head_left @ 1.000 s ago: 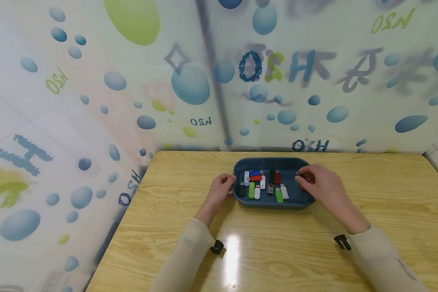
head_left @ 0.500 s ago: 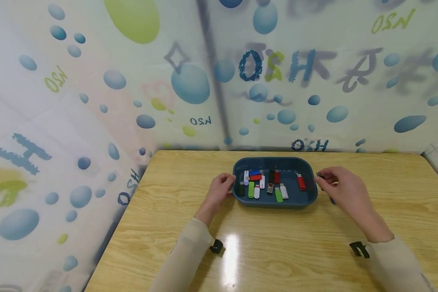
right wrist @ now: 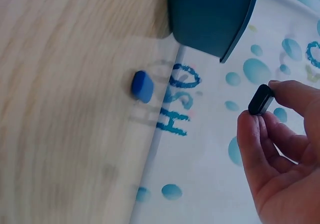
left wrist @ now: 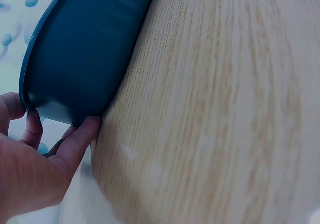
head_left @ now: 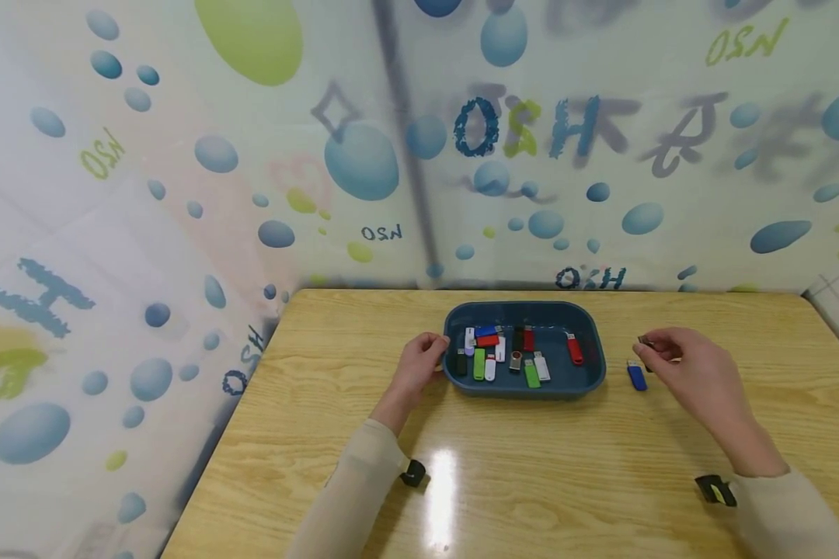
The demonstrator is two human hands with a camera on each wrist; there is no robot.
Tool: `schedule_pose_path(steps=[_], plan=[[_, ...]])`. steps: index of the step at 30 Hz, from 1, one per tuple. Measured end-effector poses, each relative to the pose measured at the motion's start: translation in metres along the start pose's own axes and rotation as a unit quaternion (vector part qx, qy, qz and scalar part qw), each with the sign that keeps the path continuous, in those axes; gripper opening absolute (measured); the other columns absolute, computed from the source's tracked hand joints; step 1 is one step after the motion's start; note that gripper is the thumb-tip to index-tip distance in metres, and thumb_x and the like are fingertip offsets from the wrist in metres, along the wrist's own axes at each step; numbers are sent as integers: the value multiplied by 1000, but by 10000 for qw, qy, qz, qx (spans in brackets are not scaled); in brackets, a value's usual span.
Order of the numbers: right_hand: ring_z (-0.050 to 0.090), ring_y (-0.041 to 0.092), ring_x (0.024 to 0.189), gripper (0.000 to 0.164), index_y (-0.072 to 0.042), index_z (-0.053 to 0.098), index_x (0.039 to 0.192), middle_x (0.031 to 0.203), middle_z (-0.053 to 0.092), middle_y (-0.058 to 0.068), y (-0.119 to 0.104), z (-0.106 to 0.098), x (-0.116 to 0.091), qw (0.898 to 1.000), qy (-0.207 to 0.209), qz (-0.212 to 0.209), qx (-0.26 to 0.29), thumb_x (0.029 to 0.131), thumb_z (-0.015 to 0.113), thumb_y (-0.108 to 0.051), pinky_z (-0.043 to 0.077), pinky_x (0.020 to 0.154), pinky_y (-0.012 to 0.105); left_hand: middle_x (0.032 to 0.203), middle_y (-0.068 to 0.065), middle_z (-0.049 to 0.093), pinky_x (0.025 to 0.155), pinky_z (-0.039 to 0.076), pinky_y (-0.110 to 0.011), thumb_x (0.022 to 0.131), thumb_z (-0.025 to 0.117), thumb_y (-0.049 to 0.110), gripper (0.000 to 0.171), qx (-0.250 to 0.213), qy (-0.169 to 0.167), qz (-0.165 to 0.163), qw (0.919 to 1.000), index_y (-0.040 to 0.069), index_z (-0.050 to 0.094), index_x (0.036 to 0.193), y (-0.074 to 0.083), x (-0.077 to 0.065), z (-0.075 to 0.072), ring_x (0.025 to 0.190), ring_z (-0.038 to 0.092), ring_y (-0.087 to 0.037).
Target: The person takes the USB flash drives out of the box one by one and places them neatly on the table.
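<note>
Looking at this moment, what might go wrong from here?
The black stick is small and pinched only at the fingertips of the right hand, so it could slip and drop.

The blue stick lies on the table close to that hand, so lowering the black one there might knock it.

The left hand grips one end of the tray; a careless tug could slide it and jostle the loose sticks inside.

Behind, pale wall (head_left: 433, 186), dotted with blue bubbles (head_left: 362, 163) and green bubbles (head_left: 255, 39), plus big backwards lettering (head_left: 576, 128); grey streak (head_left: 407, 128) running down it; below, wooden table (head_left: 566, 473) with light grain; white glare (head_left: 440, 497) on the near part of its top.
</note>
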State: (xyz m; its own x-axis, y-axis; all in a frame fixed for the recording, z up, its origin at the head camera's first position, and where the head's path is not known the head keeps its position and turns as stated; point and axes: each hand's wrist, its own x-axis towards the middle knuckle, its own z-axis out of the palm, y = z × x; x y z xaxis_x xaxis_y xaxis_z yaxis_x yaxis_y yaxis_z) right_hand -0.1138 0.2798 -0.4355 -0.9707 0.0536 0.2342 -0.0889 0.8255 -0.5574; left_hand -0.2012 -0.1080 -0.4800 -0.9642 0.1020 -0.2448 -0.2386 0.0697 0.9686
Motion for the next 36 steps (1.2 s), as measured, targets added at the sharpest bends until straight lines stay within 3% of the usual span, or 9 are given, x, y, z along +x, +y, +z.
schedule_pose_path(steps=[19,31,36], plan=[[66,28,78,38,6,69,114,88,73,12,31,0,-6,9995,-95,248,-170,102,67,-30,48,62,35,110,-10,56,80,60,-32,106,60,28,31,-61,-13,-32,10000,-1,60,118,-1,1,0,95,55,-20],[65,29,76,37,8,69,110,86,71,12,39,6,-4,9982,-297,425,-317,102,67,-28,49,61,39,105,-7,56,77,60,-31,106,59,26,27,-17,16,-15,10000,1,61,114,-2,1,-1,92,55,-19],[63,28,75,40,10,68,111,86,71,13,43,6,-1,9957,-567,587,-428,102,66,-30,48,60,37,105,-7,55,78,59,-31,106,59,27,26,16,12,-57,10000,2,61,113,-1,0,-1,92,55,-19]])
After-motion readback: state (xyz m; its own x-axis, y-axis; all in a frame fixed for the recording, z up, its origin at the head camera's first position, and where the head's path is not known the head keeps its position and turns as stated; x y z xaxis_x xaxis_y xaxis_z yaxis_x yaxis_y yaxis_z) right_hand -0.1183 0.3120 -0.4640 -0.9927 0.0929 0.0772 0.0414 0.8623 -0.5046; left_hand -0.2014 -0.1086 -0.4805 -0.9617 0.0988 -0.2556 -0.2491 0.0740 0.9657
